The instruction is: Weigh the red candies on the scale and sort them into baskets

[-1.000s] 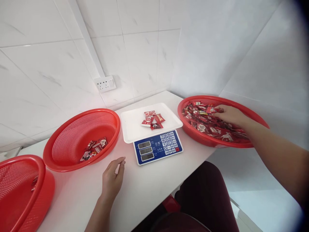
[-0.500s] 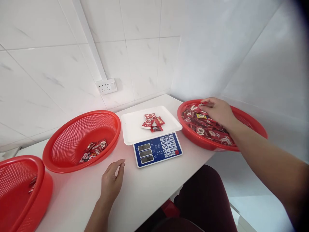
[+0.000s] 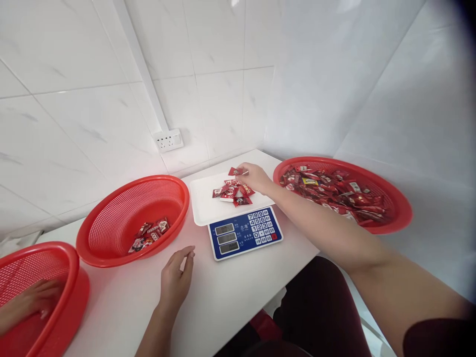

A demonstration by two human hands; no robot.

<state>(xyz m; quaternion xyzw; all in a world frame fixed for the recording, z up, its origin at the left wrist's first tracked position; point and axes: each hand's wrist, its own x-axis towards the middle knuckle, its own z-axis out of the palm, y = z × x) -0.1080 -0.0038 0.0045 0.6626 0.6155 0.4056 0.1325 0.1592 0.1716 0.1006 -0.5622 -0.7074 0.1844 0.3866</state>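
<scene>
Above tray, hand (image 3: 253,178) with packet (image 3: 235,171)

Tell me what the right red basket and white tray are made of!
The right red basket looks like shiny plastic: smooth thick rim, tiny holes. The white tray seems smooth plastic, from its even, rounded edge; maybe painted metal.

We see a white wall socket (image 3: 169,141) on the pale, marbled tiles (image 3: 223,109) behind the bench (image 3: 219,292), with a white cable cover (image 3: 143,64) slanting down to it from above. On our right a greyish wall (image 3: 323,84) meets the tiles, with a seam running diagonally across it. At the far left we see another person's hand (image 3: 40,297) inside a red basket (image 3: 70,302), and something red (image 3: 266,325) shows below the bench's near edge.
</scene>
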